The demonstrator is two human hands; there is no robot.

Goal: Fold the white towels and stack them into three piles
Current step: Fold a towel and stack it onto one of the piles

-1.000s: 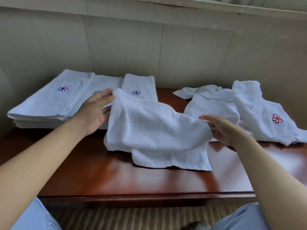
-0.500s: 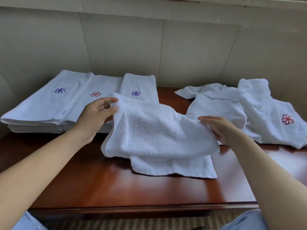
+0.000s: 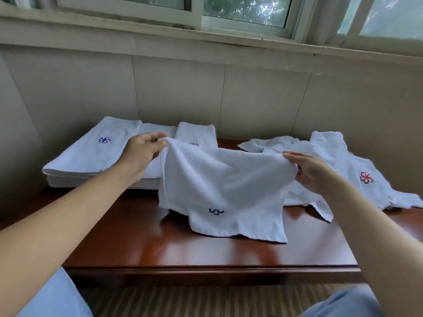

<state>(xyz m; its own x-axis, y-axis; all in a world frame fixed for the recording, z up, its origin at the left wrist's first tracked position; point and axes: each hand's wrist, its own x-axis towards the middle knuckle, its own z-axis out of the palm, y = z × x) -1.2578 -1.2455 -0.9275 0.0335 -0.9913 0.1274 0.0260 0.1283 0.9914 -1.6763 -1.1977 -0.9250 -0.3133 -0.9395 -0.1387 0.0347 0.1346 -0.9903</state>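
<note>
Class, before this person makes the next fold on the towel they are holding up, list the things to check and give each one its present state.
1. Left hand pinches a top corner of the held towel: ok.
2. Right hand grips the opposite top edge: ok.
3. Towel spread flat between the hands: not ok, it sags and is still doubled.
4. Lower edge clear of the table: not ok, it rests there.
5. Folded piles ready at the left: ok; the middle one is partly hidden.
6. Unfolded towels left at the right: ok, their number cannot be told.
</note>
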